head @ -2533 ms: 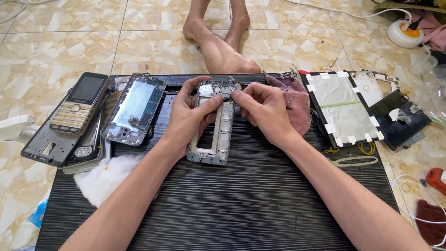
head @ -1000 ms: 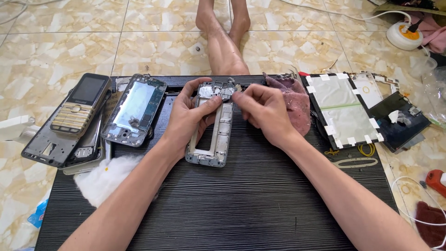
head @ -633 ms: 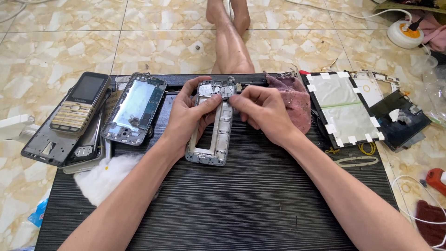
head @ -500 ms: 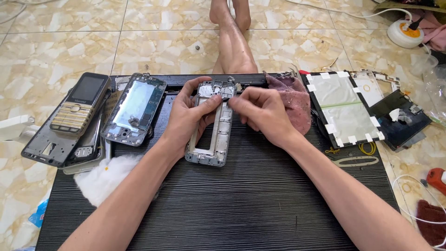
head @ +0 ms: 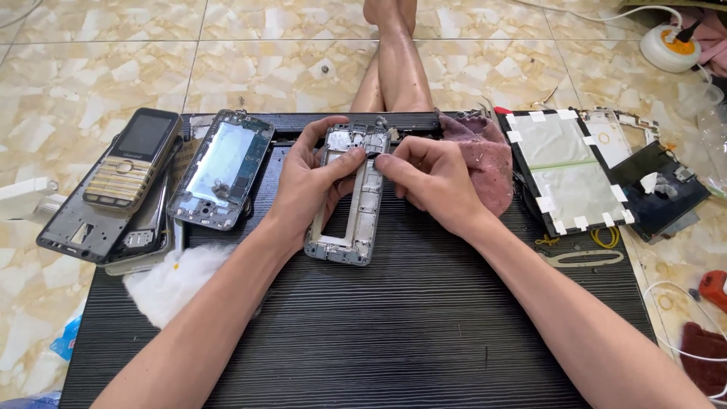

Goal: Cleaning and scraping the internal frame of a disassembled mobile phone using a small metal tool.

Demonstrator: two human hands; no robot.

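A grey metal phone frame (head: 356,220) lies upright on the black ribbed mat (head: 394,326), its middle cut out. My left hand (head: 310,182) grips the frame's upper left edge, thumb pressed across its top part. My right hand (head: 432,178) reaches in from the right, thumb and forefinger pinched on a small dark part at the frame's upper middle. What the fingertips pinch is too small to make out.
Left of the frame lie an opened phone body (head: 222,168), a gold keypad phone (head: 132,157) and dark covers (head: 91,227). White cotton wadding (head: 178,280) sits at the mat's left. A pink cloth (head: 485,155), a taped panel (head: 564,170) and a dark screen (head: 659,189) lie right. Bare legs (head: 394,60) stretch ahead.
My hands and the frame stay in nearly the same place; the right fingers have shifted slightly on the frame's top. The legs ahead have moved to the right in view.
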